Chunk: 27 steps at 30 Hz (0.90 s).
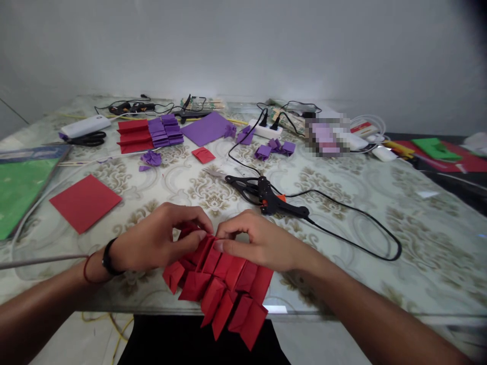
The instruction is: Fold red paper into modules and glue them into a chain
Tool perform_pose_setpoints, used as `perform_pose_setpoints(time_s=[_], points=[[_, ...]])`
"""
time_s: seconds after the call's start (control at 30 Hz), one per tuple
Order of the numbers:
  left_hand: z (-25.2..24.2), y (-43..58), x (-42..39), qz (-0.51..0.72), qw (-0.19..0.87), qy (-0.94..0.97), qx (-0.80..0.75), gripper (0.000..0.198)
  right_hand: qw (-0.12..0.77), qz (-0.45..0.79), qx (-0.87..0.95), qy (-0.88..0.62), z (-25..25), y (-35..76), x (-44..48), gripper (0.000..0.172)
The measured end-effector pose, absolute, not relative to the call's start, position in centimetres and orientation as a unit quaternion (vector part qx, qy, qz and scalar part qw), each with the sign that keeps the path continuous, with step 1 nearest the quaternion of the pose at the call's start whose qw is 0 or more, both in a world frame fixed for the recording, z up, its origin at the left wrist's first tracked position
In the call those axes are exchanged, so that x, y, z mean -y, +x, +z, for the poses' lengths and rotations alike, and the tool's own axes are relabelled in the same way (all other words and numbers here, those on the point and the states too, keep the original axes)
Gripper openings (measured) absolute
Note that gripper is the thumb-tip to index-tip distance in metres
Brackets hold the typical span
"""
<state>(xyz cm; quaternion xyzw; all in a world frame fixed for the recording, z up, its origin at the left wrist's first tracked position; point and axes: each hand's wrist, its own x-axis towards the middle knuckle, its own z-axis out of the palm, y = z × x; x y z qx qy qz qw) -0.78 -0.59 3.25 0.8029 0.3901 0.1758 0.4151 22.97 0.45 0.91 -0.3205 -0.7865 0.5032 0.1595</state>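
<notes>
Head view: I see left hand and right hand both pinched closed on the folded red paper, at the near edge of the table. Risk, I judge: it overhangs, and a loosened pinch lets the pleats spring open.

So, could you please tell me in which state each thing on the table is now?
red folded piece, pleated, pinched by both hands, partly past the table edge
left hand, fingers closed on the piece's top
right hand, fingers closed on the piece's top
glue gun, lying on its side, cord attached
red square sheet, flat, unfolded
power strip, two plugs in
</notes>
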Motion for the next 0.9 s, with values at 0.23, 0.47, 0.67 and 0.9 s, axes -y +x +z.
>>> perform_pose_setpoints(time_s=[0.23, 0.47, 0.67, 0.9], points=[[2.9, -0.9, 0.5, 0.145, 0.425, 0.799, -0.401, 0.021, 0.176, 0.486, 0.793, -0.323, 1.0, 23.1, -0.4, 0.028], [3.5, -1.0, 0.8, 0.177, 0.493, 0.766, -0.372, 0.014, 0.215, 0.517, 0.781, -0.275, 1.6, 23.0, 0.6, 0.026], [3.1, -1.0, 0.9, 0.197, 0.523, 0.735, -0.384, 0.009, 0.214, 0.517, 0.780, -0.280, 1.5, 23.0, 0.5, 0.029], [2.9, -0.8, 0.8, 0.230, 0.544, 0.705, -0.394, 0.009, 0.218, 0.521, 0.777, -0.279, 1.5, 23.0, 0.3, 0.030]])
